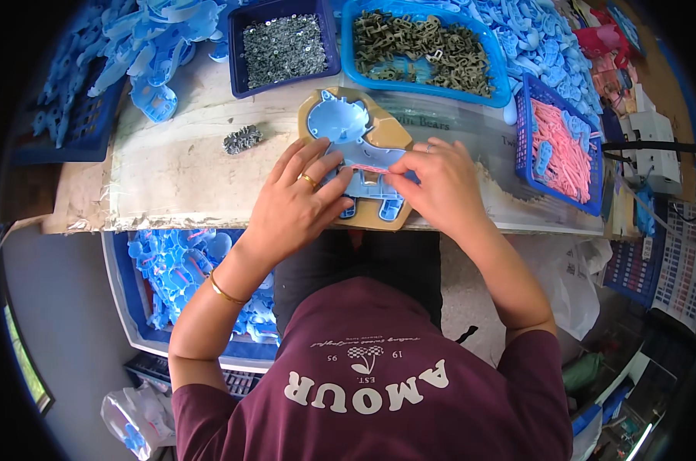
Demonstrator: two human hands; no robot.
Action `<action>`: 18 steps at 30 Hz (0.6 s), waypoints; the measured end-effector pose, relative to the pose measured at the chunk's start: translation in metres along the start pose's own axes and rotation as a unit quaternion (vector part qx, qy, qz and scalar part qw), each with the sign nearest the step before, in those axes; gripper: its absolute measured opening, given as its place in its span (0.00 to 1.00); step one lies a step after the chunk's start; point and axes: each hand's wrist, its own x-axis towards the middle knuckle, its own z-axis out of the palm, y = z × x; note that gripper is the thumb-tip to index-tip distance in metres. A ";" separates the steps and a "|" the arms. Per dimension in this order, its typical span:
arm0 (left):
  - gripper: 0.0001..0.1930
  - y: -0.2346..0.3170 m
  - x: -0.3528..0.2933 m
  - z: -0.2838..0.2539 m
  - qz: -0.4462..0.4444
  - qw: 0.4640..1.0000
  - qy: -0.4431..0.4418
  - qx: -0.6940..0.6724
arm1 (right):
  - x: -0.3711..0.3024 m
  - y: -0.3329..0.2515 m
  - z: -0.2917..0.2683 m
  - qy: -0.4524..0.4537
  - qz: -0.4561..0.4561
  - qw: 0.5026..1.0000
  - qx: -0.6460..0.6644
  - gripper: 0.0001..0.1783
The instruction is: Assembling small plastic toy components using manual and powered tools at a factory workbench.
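Observation:
A light blue plastic toy shell half [340,121], shaped like an animal body with a round head, lies hollow side up in a tan fixture [392,132] at the table's front. My left hand [305,188] rests over the shell's left side, fingers stretched out with their tips on it. From the right, my right hand [440,184] pinches one end of a thin pink plastic strip [369,170] between thumb and forefinger. That strip lies across the shell's middle; its left end is close to my left fingertips, and whether they touch it I cannot tell.
Behind the fixture stand a dark blue bin [232,58] of small metal parts and a blue tray [505,73] of brownish clips. A blue basket [523,142] with pink strips sits right. Small metal parts [242,139] lie left; a crate [144,326] of blue shells is below.

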 end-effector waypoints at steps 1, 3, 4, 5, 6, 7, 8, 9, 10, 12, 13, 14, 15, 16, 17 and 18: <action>0.23 0.001 0.000 -0.003 0.000 1.000 0.001 0.001 | 0.002 0.000 -0.004 0.003 -0.002 1.000 -0.001 0.07; 0.23 0.001 0.001 -0.005 0.000 1.000 0.004 0.004 | 0.010 0.002 -0.010 -0.064 0.033 0.997 0.028 0.07; 0.23 0.001 0.001 -0.005 -0.001 1.000 0.004 0.005 | 0.014 0.001 -0.012 -0.061 0.029 0.997 0.026 0.07; 0.23 0.001 0.000 -0.005 -0.001 1.000 0.009 0.011 | 0.016 -0.003 -0.016 -0.119 0.040 0.992 0.000 0.07; 0.22 0.000 -0.001 -0.004 0.002 1.000 0.007 -0.001 | 0.021 -0.006 -0.018 -0.174 0.050 0.983 -0.027 0.09; 0.22 -0.001 -0.001 -0.002 0.004 1.000 0.005 -0.011 | 0.026 -0.012 -0.021 -0.167 0.042 0.985 -0.030 0.09; 0.18 -0.001 0.000 0.000 0.011 0.999 0.031 -0.002 | 0.032 -0.022 -0.023 -0.126 0.019 0.991 0.051 0.12; 0.18 -0.002 0.002 0.003 0.011 0.999 0.037 0.005 | 0.039 -0.032 -0.026 -0.086 -0.002 0.988 0.131 0.17; 0.17 -0.001 0.000 0.002 0.007 0.999 0.033 0.007 | 0.050 -0.047 -0.029 -0.017 -0.049 0.981 0.185 0.21; 0.17 0.002 0.004 -0.004 0.006 0.998 0.055 0.020 | 0.078 -0.080 -0.032 0.130 -0.132 0.951 0.246 0.26; 0.17 0.003 0.007 -0.006 0.006 0.998 0.058 0.025 | 0.096 -0.086 -0.031 0.208 -0.167 0.930 0.253 0.27; 0.16 0.003 0.008 -0.008 0.006 0.998 0.063 0.004 | 0.110 -0.086 -0.027 0.210 -0.171 0.929 0.254 0.27; 0.16 0.001 0.011 -0.011 0.004 0.998 0.068 -0.014 | 0.125 -0.086 -0.025 0.331 -0.161 0.916 0.158 0.24; 0.14 0.001 0.013 -0.017 0.006 0.996 0.087 -0.002 | 0.135 -0.089 -0.024 0.444 -0.146 0.882 0.059 0.21; 0.14 -0.003 0.013 -0.020 0.004 0.996 0.089 0.002 | 0.135 -0.093 -0.025 0.445 -0.151 0.880 0.063 0.21; 0.13 -0.006 0.012 -0.023 -0.013 0.995 0.094 -0.009 | 0.133 -0.106 -0.036 0.443 -0.125 0.883 0.091 0.29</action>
